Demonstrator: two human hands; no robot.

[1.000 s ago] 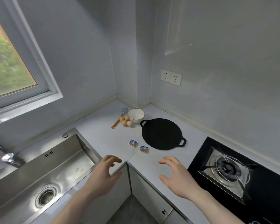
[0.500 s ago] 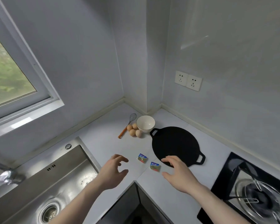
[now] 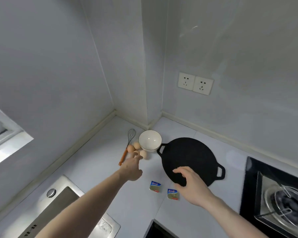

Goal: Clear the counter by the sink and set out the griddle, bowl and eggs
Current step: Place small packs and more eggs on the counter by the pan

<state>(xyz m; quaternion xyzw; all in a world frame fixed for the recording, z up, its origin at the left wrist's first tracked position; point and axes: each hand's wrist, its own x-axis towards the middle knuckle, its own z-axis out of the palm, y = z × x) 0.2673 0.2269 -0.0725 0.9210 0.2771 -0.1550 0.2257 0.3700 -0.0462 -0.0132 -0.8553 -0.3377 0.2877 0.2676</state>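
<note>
We have reached forward across the tabletop (image 3: 96, 170) in the last second: our left hand (image 3: 132, 166), fingers extended and holding nothing, now arrives at the eggs (image 3: 136, 149) clustered beside the bowl (image 3: 150, 140) in the corner, while our right hand (image 3: 190, 182), fingers spread and empty, hovers over the near rim of the griddle (image 3: 187, 157). We judge both pickups imminent.
</note>
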